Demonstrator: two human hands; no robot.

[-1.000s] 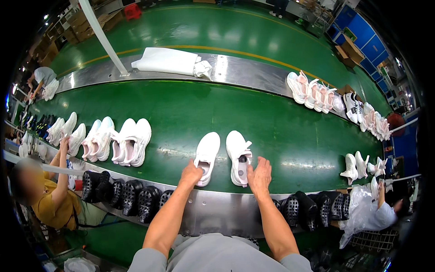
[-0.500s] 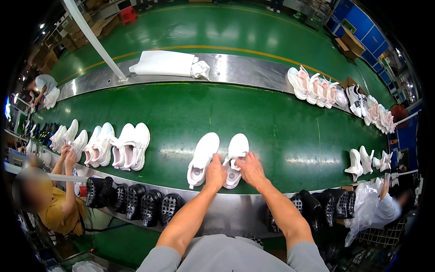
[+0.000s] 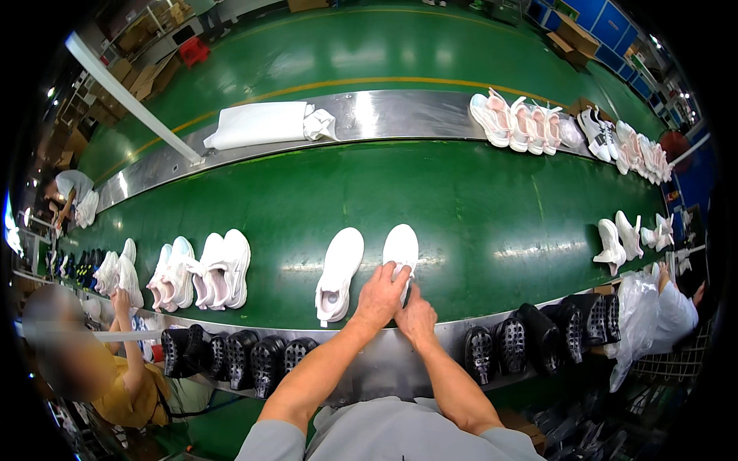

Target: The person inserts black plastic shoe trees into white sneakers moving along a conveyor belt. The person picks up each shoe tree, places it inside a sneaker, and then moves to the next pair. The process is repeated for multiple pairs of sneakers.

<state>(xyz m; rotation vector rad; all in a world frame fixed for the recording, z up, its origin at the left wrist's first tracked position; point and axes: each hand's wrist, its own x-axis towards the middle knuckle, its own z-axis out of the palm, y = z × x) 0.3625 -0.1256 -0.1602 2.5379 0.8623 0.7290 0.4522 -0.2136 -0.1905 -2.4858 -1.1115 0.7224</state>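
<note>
Two white sneakers stand side by side on the green belt in front of me, toes pointing away. The left sneaker (image 3: 340, 269) is untouched, and its opening shows. On the right sneaker (image 3: 400, 247), my left hand (image 3: 379, 296) lies across the opening, its fingers closed at the tongue and laces area. Low on that shoe's right side, my right hand (image 3: 416, 313) is closed against the collar. Both hands together cover most of its heel half, so what the fingertips pinch is partly hidden.
Further left on the belt (image 3: 307, 192) stand pairs of white sneakers (image 3: 224, 269); more white shoes (image 3: 611, 244) are at the right. Black shoe lasts (image 3: 267, 364) line the near metal ledge on both sides. White cloth (image 3: 261, 124) lies on the far ledge. Co-workers sit left and right.
My left hand has moved right, from between the shoes onto the right sneaker's opening. My right hand has shifted nearer me, from the tongue to the shoe's right side. The view has turned slightly.
</note>
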